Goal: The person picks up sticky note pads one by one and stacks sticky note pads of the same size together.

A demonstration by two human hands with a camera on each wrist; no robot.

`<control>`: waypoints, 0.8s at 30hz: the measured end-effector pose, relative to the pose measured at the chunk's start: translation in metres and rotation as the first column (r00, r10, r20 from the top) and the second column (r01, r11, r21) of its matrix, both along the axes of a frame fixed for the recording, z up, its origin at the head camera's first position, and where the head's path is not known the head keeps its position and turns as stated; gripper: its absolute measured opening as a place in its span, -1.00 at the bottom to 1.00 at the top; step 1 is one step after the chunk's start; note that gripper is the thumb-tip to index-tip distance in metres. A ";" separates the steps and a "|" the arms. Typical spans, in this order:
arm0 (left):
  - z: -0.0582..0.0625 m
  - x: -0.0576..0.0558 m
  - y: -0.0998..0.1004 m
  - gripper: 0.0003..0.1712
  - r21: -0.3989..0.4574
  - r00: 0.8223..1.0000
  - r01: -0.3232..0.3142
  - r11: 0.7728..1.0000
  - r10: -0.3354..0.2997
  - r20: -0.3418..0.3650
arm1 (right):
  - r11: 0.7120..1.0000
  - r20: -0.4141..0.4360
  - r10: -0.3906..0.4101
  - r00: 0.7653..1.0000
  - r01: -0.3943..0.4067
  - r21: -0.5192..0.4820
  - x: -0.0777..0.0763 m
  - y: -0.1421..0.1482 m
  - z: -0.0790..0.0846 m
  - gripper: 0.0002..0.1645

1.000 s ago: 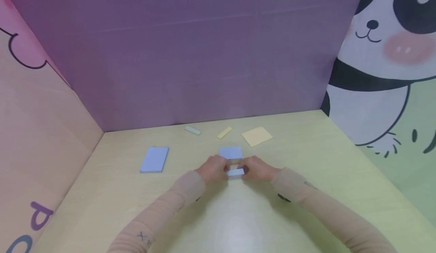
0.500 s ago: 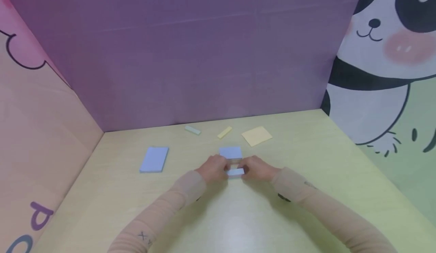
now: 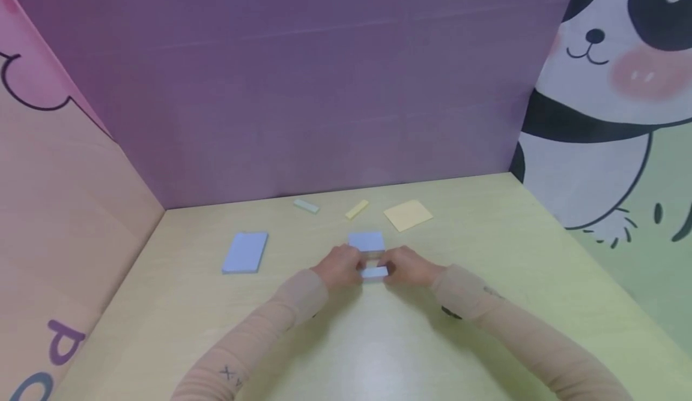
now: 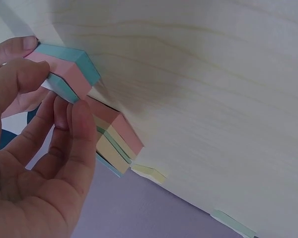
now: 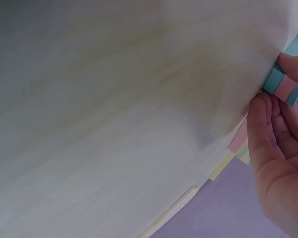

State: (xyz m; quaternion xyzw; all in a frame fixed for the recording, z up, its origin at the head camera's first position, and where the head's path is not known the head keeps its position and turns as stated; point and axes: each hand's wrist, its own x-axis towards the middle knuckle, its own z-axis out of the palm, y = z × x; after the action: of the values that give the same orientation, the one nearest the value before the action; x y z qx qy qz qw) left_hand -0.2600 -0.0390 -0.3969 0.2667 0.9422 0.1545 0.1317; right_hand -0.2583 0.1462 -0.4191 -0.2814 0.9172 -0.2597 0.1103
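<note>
Between my two hands is a small stack of teal and pink strips (image 3: 374,273), its top pale bluish in the head view. My left hand (image 3: 340,264) pinches the left end of it with thumb and fingertips, as the left wrist view shows from close by. At the other end, the thumb and fingers of my right hand (image 5: 283,134) pinch it too. Just beyond my hands stands a wider layered stack (image 3: 366,241) with a pale blue top. Its pink, yellow and green layers (image 4: 111,131) show in the left wrist view.
A pale blue rectangular block (image 3: 245,253) lies to the left on the wooden table (image 3: 346,347). Toward the back lie a pale green strip (image 3: 306,206), a yellow strip (image 3: 357,210) and a flat yellow square (image 3: 408,215). A purple wall (image 3: 292,89) rises behind them.
</note>
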 end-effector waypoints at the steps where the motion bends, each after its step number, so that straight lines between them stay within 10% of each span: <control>1: 0.000 0.000 0.000 -0.90 0.002 1.000 0.001 1.000 -0.001 -0.002 | 1.000 0.001 0.000 1.000 0.000 -0.001 0.000 0.000 0.000 -0.76; 24: -0.011 0.002 -0.006 -0.79 -0.020 1.000 0.008 1.000 -0.009 -0.020 | 1.000 0.022 -0.016 1.000 0.016 0.000 0.001 0.001 -0.003 -0.74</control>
State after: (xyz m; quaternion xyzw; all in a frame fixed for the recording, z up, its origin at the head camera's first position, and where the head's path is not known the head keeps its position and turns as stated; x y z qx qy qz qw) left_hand -0.2576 -0.0450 -0.4078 0.2709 0.9438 0.1416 0.1255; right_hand -0.2577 0.1473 -0.4220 -0.2712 0.9182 -0.2635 0.1182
